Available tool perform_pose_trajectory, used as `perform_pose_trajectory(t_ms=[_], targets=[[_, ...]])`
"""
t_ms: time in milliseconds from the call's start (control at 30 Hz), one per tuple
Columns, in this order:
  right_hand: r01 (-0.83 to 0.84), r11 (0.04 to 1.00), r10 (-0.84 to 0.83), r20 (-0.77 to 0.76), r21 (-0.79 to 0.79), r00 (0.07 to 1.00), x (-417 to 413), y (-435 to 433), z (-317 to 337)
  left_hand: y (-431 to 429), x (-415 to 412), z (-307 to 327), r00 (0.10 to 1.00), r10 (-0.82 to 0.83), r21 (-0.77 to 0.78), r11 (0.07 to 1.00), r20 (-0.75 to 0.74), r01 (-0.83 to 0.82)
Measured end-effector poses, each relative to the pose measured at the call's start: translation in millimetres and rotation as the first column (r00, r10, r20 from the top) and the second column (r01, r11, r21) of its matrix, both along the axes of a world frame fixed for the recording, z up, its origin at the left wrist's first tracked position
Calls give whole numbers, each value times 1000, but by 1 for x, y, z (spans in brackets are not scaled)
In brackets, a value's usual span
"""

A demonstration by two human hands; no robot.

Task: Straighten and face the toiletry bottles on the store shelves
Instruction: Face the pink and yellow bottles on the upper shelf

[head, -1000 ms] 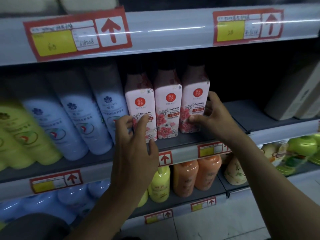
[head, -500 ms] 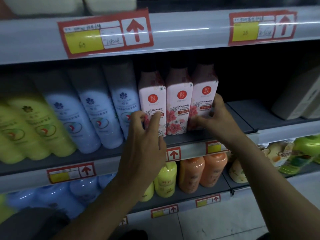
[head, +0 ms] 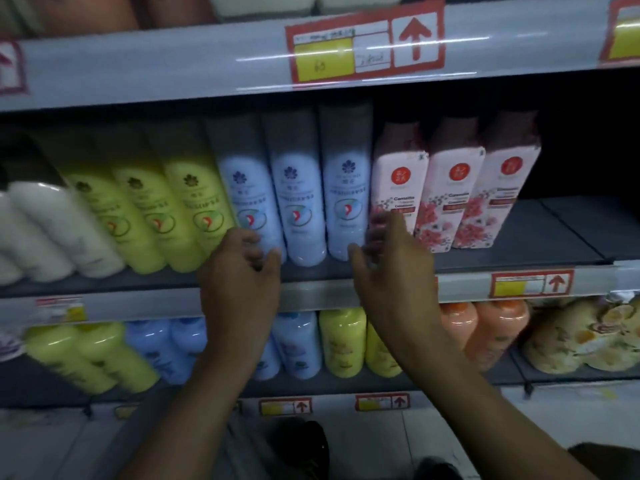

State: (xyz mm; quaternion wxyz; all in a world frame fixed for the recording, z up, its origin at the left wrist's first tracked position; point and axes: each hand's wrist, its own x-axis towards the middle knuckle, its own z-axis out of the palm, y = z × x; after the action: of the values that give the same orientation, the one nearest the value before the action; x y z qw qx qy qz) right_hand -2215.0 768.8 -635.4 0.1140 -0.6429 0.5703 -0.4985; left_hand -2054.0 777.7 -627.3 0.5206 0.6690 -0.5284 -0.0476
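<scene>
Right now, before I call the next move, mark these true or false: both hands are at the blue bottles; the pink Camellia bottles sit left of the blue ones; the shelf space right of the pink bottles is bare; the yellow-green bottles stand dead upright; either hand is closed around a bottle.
1. Both hands are at the blue bottles. True: the left hand and right hand flank the row's base.
2. The pink Camellia bottles sit left of the blue ones. False: they stand to the right.
3. The shelf right of the pink bottles is bare. True.
4. The yellow-green bottles stand dead upright. False: they appear to lean left.
5. Either hand is closed around a bottle. False: the fingers of both are spread and clasp nothing.
</scene>
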Motion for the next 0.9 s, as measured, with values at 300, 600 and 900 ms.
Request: perform_pose_trajectory(t_ms=[300, 600, 900], targets=[[96, 990, -54, -343, 106, 938, 2, -18, -10, -21, -20, -18, 963, -103, 127, 989, 249, 73], [121, 985, -61, -402, 126, 914, 0, -33, -9, -31, -18, -14, 936, -73, 181, 983, 346, 10], [122, 986, -57, -455, 114, 889, 0, -29, -6, -25, -13, -13, 890, -116, 192, 981, 441, 33]])
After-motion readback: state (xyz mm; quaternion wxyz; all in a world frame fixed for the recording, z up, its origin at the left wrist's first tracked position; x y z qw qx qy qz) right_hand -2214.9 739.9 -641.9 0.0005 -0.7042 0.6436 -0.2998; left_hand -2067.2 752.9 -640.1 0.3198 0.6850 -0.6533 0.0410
